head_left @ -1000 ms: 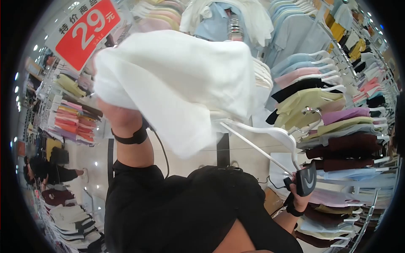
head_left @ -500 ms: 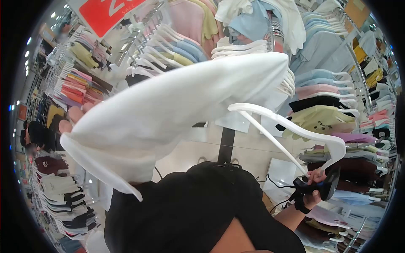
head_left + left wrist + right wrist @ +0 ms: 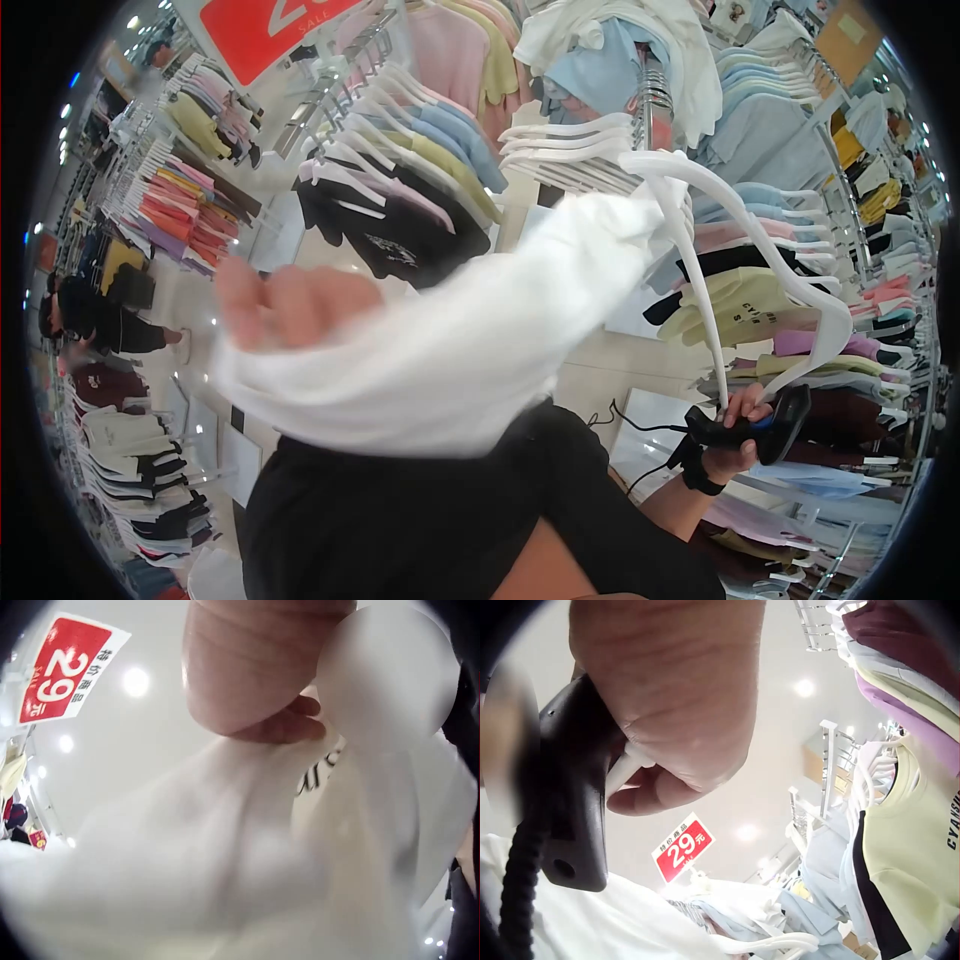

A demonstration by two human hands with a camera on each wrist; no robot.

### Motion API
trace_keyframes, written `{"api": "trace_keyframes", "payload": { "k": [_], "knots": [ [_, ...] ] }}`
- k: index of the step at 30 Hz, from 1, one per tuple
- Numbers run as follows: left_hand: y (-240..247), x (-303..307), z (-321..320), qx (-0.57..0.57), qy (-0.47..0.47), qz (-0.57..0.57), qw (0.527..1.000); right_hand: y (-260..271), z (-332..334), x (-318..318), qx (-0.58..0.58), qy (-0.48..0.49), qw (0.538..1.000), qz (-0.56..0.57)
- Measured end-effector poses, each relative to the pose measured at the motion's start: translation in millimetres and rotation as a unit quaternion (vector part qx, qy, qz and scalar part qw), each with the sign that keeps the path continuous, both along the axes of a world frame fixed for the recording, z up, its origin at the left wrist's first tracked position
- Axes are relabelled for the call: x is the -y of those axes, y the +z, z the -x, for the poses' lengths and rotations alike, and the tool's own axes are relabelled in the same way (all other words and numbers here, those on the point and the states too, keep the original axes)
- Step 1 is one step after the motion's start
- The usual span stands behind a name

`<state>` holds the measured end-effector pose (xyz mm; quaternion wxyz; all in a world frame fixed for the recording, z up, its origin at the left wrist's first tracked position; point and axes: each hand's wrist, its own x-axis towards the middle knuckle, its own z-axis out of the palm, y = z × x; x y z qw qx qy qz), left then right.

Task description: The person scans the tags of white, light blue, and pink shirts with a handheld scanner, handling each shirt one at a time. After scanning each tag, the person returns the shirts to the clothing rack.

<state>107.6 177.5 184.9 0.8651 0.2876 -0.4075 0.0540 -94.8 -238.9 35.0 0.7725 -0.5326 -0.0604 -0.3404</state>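
White garment (image 3: 450, 350) was gripped by left hand (image 3: 300, 305), apparently for control; right hand (image 3: 742, 430) held white hanger (image 3: 766, 245) by one end.

Bright white light pours down on us from round ceiling lamps (image 3: 136, 682), burning out to blank discs in both wrist views and leaving only soft shadow on the white garment (image 3: 450, 350). In the head view that cloth and the left hand (image 3: 300, 305) smear with blur, while the racked clothes (image 3: 150, 475) look crisper, bending towards the lens's dark rim; a hazy round patch (image 3: 386, 675) blots the left wrist view.
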Motion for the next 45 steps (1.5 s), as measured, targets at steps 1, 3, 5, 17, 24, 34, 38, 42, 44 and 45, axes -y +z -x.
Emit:
{"api": "trace_keyframes", "payload": {
  "k": [1, 3, 5, 17, 24, 34, 38, 42, 44, 45],
  "knots": [
    [10, 16, 10, -0.056, -0.053, 0.089, 0.993, -1, 4, 0, -0.006, 0.0, 1.0, 0.007],
    [3, 22, 8, -0.071, -0.131, 0.078, 0.986, -4, 8, 0, -0.011, -0.008, 1.0, 0.015],
    [-36, 0, -19, -0.004, -0.196, -0.125, 0.973, -6, 12, -1, -0.009, -0.026, 1.0, 0.016],
    [-45, 46, -11, 0.048, 0.068, -0.519, 0.851, 30, -25, -71, -0.035, -0.097, 0.979, 0.177],
    [-41, 65, -2, 0.114, 0.031, -0.615, 0.78, 27, -76, -124, -0.064, -0.035, 0.921, 0.384],
    [-58, 57, -3, -0.06, -0.091, -0.547, 0.83, 14, -108, -158, -0.057, -0.03, 0.912, 0.404],
    [-93, 39, -8, -0.196, -0.171, -0.411, 0.874, 36, -108, -165, -0.141, 0.002, 0.914, 0.381],
    [-129, 24, 0, -0.202, -0.098, -0.31, 0.924, 41, -115, -164, -0.138, -0.001, 0.895, 0.425],
    [-169, 8, 3, -0.128, -0.023, -0.415, 0.9, 49, -118, -168, -0.137, -0.003, 0.905, 0.402],
    [-177, 3, 7, -0.102, -0.013, -0.463, 0.88, 54, -119, -170, -0.136, -0.005, 0.908, 0.397]
  ]
}}
